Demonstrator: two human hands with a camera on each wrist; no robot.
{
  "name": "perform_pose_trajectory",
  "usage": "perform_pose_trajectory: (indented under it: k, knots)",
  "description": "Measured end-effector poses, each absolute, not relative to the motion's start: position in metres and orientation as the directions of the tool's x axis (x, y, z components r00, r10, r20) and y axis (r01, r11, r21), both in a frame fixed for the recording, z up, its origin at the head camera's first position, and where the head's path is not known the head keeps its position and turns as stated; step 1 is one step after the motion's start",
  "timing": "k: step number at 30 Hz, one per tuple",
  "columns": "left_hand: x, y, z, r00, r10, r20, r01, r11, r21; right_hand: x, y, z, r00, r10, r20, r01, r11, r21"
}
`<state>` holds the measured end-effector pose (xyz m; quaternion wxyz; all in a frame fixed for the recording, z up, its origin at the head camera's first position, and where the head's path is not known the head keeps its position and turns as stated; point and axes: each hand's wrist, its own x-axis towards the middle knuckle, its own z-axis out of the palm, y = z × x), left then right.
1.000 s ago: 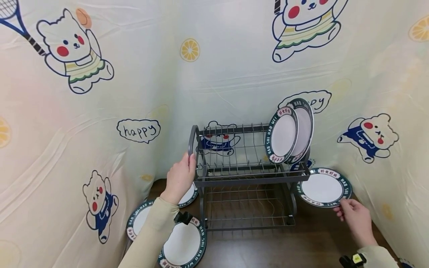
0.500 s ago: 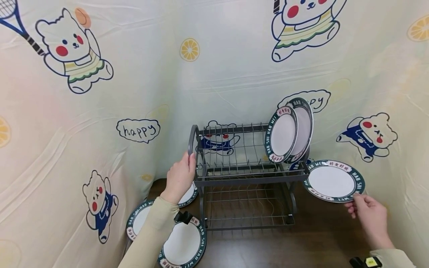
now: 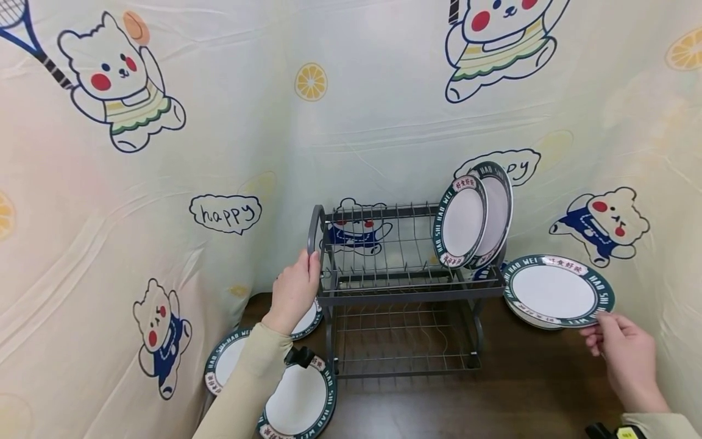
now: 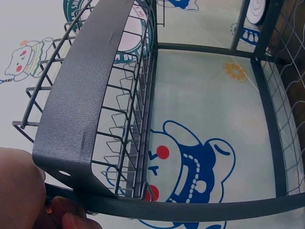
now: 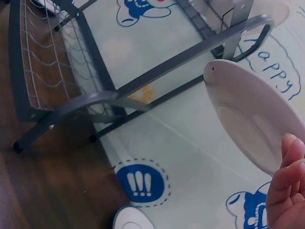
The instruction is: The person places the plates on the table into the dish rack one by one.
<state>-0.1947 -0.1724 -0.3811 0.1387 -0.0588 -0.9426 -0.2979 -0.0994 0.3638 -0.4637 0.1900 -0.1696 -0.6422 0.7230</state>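
My left hand [image 3: 292,294] grips the left side frame of a dark grey two-tier dish rack [image 3: 403,299]. In the left wrist view, its fingers [image 4: 71,217] curl round the frame. Off the rack's right side, my right hand [image 3: 627,363] pinches the near right rim of a round white plate [image 3: 551,291] with a dark green lettered border. Held above the table, it shows its pale underside [image 5: 257,124] in the right wrist view. Two matching plates, a front one [image 3: 460,221] and one behind it [image 3: 498,210], stand upright at the right of the upper tier.
Several similar plates lie left of the rack, among them a near one [image 3: 296,399] and one [image 3: 227,363] partly behind my left sleeve. A white dish [image 5: 132,219] lies low in the right wrist view. A printed cloth [image 3: 378,122] hangs behind the brown table [image 3: 417,405].
My right hand has carried the plate to the right and slightly up from beside the rack. My left hand stays on the rack frame, and the two upright plates have not moved.
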Motion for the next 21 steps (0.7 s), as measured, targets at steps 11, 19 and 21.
perform_pose_trajectory:
  k: [11,19,21]
  knots:
    - [-0.194,-0.173,-0.382,-0.957,0.03,0.287,0.191,0.812,0.551,-0.098,0.359,-0.433,-0.835,0.547,0.068,-0.17,-0.137,-0.976]
    - [-0.194,-0.173,-0.381,-0.954,0.037,0.298,0.202,0.813,0.545,-0.094,0.361,-0.414,-0.819,0.564,0.107,-0.234,-0.157,-0.96]
    - [-0.194,-0.173,-0.381,-0.953,0.037,0.3,0.202,0.815,0.543,-0.093,0.361,-0.41,-0.822,0.556,0.12,-0.237,-0.143,-0.961]
